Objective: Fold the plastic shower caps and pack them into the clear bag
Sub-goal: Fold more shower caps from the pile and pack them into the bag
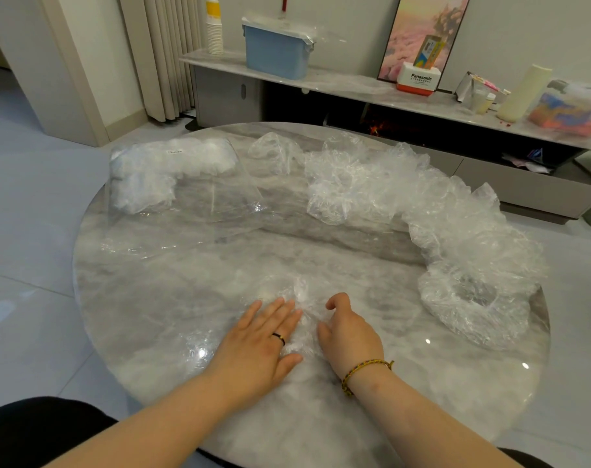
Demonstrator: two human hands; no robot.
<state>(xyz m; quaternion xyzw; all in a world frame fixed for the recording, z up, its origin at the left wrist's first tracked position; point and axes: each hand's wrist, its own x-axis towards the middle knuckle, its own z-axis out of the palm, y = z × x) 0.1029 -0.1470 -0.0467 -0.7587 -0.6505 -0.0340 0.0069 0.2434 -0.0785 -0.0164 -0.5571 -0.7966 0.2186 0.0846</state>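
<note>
1 cap [300, 292], between left fingers [282, 312], right fingers [335, 300]

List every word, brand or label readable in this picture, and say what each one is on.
"Panasonic": on the front of the white and red box.
Smaller line beneath that brand: too small to read.
Small label on the clear bag: too small to read.
Print on the orange and yellow carton behind the box: blurred, unreadable.

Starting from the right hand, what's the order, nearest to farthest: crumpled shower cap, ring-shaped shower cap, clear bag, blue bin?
1. Crumpled shower cap, at the right hand.
2. Ring-shaped shower cap, table's right.
3. Clear bag, far left.
4. Blue bin, shelf behind.
</note>
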